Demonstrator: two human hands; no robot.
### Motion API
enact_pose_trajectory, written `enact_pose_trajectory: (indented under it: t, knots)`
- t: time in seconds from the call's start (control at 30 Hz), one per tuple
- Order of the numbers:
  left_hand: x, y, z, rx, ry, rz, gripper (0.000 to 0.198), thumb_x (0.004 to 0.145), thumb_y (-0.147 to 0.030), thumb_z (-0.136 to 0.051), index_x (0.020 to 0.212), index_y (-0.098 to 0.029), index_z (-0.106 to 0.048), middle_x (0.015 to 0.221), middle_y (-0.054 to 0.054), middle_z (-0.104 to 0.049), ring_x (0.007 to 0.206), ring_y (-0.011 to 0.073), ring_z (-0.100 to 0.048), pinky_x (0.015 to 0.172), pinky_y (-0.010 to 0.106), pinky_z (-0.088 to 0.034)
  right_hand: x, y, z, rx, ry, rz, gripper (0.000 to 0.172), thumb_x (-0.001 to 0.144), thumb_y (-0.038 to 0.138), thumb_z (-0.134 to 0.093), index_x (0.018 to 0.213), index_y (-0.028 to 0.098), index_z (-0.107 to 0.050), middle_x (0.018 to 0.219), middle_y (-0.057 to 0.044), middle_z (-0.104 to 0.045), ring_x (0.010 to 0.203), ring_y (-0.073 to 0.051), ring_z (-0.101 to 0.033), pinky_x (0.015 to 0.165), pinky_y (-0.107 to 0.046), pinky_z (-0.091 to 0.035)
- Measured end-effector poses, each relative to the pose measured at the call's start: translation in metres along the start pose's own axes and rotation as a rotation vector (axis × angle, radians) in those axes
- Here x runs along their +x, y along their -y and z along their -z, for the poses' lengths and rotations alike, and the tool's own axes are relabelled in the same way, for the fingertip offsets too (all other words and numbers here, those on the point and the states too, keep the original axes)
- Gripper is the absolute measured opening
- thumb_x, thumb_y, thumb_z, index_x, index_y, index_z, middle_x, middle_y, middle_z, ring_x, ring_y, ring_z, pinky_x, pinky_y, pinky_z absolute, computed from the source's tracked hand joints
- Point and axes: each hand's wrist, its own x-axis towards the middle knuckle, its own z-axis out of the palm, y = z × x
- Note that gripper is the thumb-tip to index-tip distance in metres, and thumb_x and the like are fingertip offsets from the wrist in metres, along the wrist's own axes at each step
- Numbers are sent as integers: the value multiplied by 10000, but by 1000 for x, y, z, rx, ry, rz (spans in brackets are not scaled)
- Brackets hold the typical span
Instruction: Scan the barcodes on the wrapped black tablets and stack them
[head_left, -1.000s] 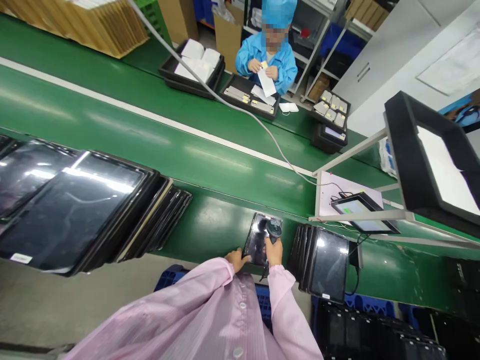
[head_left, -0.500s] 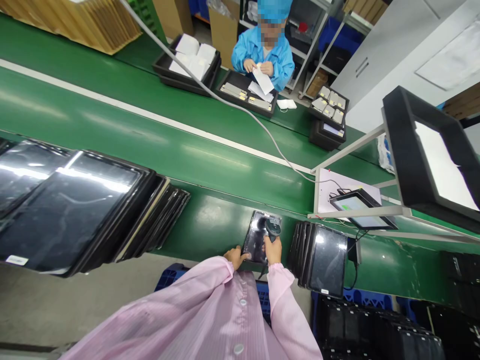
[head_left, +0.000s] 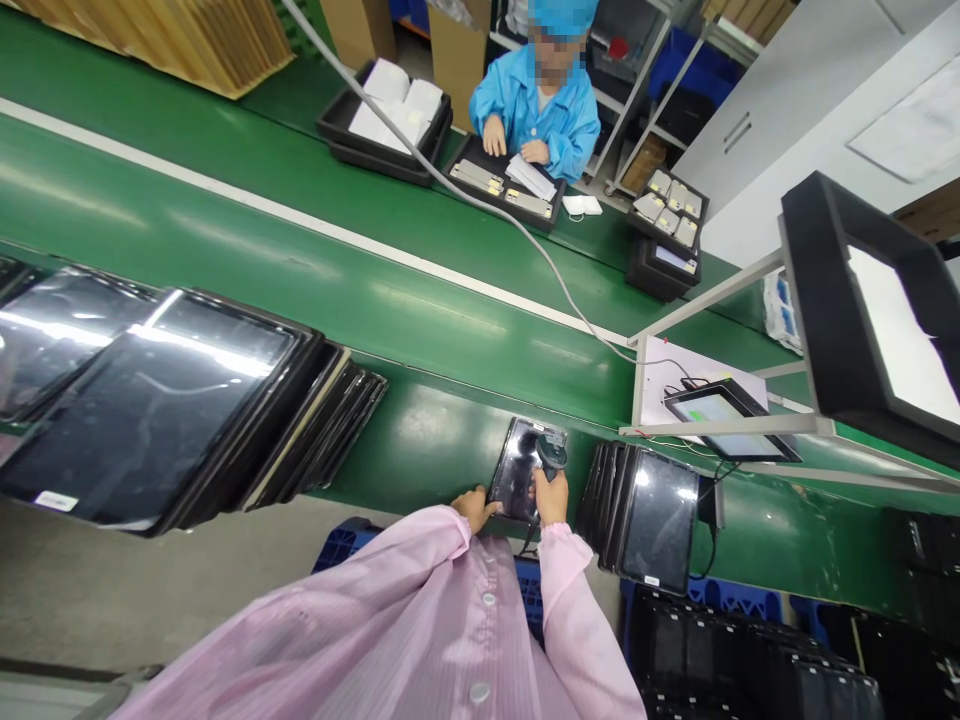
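A dark, glossy panel [head_left: 516, 474] lies on the green bench directly in front of me. At its lower left corner rests my left hand [head_left: 474, 509], thumb against the panel's edge; whether its fingers grip it is hard to see. My right hand [head_left: 551, 496] is wrapped round the handle of a dark handheld scanner [head_left: 551, 452], whose head is over the panel's right part. The scanner's cable hangs below my right hand.
Leaning stacks of dark panels stand left [head_left: 202, 400] and right [head_left: 654, 520]. A metal frame [head_left: 720, 426] with a screen [head_left: 720, 420] is at the right. Across the green conveyor, a person in blue [head_left: 536, 110] sits by black trays [head_left: 386, 120].
The view has shifted slightly. Across the bench, the person has put down the white sheet and their hands are now apart. My hands remain at the panel and scanner.
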Motion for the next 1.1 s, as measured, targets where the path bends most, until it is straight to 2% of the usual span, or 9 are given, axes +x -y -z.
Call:
enact_pose_trajectory:
  t: [0.33,0.67,0.9,1.0,1.1]
  knots:
    - [-2,-2,4,27,24,-1,501,998,-579,-517,1187,-137,-659,1183,208,-757,1157,358,-711,888,394,-525,-10,3,4,26,-16,6,308,762,456,-646,920,200,-583,660,3,-681,537,-180,-657,499,-270,-541]
    - [-1,1,4,41,24,-30,511,1005,-584,-493,1176,-131,-657,1186,201,-760,1151,356,-712,887,382,-519,-6,-2,1,40,-27,6,294,753,444,-640,895,193,-581,661,2,-673,535,-171,-648,471,-257,-521]
    - [0,1,3,39,19,-19,521,998,-585,-501,1175,-121,-658,1175,217,-757,1143,369,-713,877,396,-520,-8,7,3,42,-15,0,276,762,423,-653,902,199,-577,617,21,-642,541,-175,-641,486,-260,-526]
    - [0,0,3,45,19,-22,520,993,-590,-502,1171,-128,-661,1184,216,-756,1140,371,-712,883,404,-516,-19,13,5,55,-15,-3,282,766,427,-670,907,203,-573,628,18,-645,549,-180,-639,500,-271,-527]
    - [1,4,7,77,24,-22,529,992,-601,-490,1181,-134,-652,1180,221,-754,1135,370,-713,894,408,-515,-54,19,29,103,14,20,343,774,468,-710,952,201,-588,652,18,-651,563,-180,-632,529,-281,-527]
